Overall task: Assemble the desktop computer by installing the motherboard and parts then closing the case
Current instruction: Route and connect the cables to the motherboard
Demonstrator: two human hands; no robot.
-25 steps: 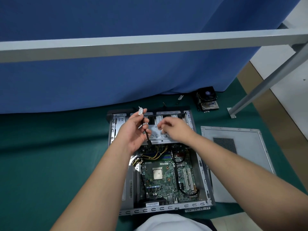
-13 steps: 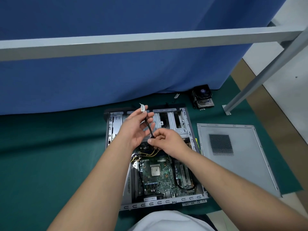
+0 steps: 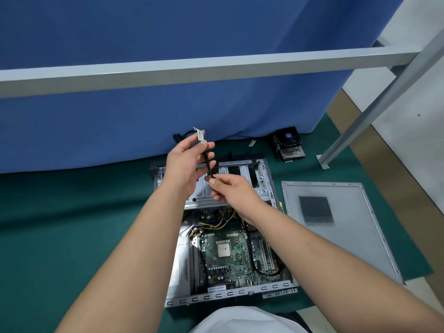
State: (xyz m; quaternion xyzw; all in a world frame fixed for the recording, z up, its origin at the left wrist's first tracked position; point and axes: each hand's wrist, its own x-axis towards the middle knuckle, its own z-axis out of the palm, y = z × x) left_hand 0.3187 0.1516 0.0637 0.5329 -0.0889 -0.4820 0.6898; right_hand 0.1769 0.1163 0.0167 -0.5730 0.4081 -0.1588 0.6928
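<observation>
While the open computer case (image 3: 217, 236) lies on the green mat (image 3: 72, 224) with its motherboard (image 3: 228, 255) seated inside, both hands hover above the drive cage at the case's far end, sharing a thin black cable (image 3: 208, 162). The left hand (image 3: 186, 164) has its grip pinched on the cable's upper end by the white tag (image 3: 199, 134), and the right hand (image 3: 230, 188) pinches the lower end. Toward the mat's right edge lies the grey side panel (image 3: 336, 224), and the cooler fan (image 3: 287, 143) sits near the far edge by the blue curtain (image 3: 168, 68).

head-worn view, looking steeply down, close overhead
</observation>
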